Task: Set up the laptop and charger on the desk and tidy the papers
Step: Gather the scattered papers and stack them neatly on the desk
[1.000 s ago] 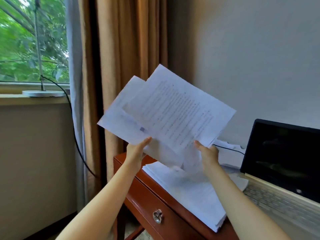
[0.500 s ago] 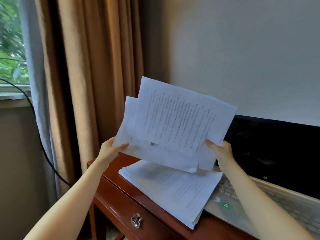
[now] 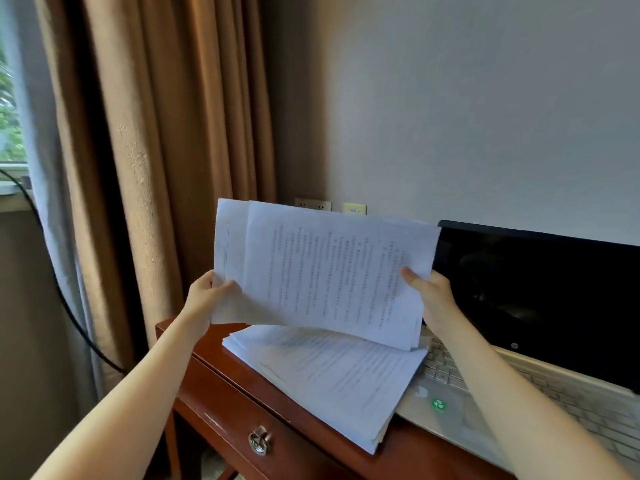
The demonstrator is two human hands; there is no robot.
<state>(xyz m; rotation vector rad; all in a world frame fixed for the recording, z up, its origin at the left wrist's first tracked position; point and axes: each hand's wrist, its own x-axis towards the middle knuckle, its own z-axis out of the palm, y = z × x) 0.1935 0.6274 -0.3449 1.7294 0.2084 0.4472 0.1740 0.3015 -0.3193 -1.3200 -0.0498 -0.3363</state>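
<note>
Between both hands I hold a few printed sheets (image 3: 322, 271) upright above the desk. My left hand (image 3: 207, 296) grips their left edge and my right hand (image 3: 433, 299) pinches their right edge. Below them a thick stack of printed papers (image 3: 332, 379) lies on the red-brown wooden desk (image 3: 221, 379), its right corner overlapping the open laptop (image 3: 540, 299). The laptop has a dark screen and a pale keyboard. No charger is visible.
Wall sockets (image 3: 313, 204) sit just above the held sheets. Brown curtains (image 3: 156, 168) hang left of the desk, with a black cable (image 3: 69, 313) running down by the window. A drawer with a metal ring pull (image 3: 259, 441) is in the desk front.
The held sheets have come down and rotated from a diagonal tilt to nearly level, now closer to the stack. The view has swung right, bringing more of the laptop in.
</note>
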